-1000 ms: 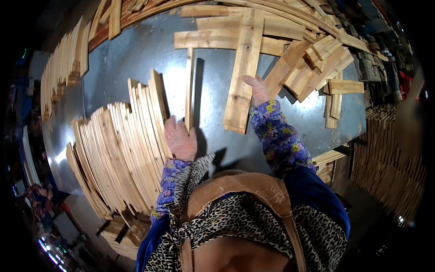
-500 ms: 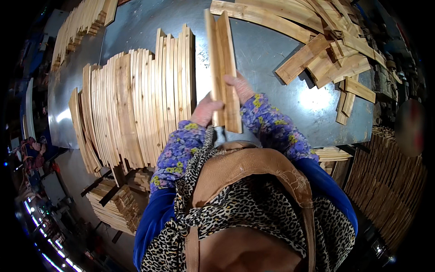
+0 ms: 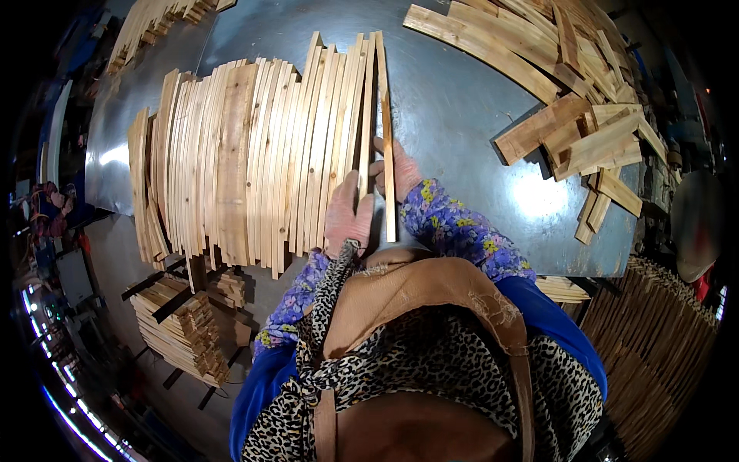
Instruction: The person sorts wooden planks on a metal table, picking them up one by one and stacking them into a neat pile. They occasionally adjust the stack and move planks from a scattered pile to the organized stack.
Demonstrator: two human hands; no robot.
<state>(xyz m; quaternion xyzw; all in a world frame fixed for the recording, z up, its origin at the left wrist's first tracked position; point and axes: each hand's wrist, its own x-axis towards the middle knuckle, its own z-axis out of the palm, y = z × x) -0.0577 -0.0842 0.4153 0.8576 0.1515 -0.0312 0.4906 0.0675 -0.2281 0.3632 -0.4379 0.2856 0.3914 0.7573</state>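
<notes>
Long, pale wooden boards stand on edge, side by side, in a wide row (image 3: 254,162) left of centre. At the row's right end my left hand (image 3: 348,215) is closed around the near end of a narrow board (image 3: 368,115), which leans close to the row. Just to the right, my right hand (image 3: 400,168) grips another wooden board (image 3: 386,100) on its edge, fingers on its left side and palm on its right. A narrow gap separates these two boards. Part of the right hand is hidden behind its board.
A metal-topped table (image 3: 454,138) carries the boards. Loose boards lie in a jumbled pile (image 3: 570,131) at the right. Another row of boards (image 3: 154,31) stands at the far left. Stacked wood (image 3: 181,331) sits below the table's left side, with more stacks (image 3: 647,346) at lower right.
Both hands have moved nearer the row on the left. The two boards, held together before, are now apart, the left one brought up to the row's right end.
</notes>
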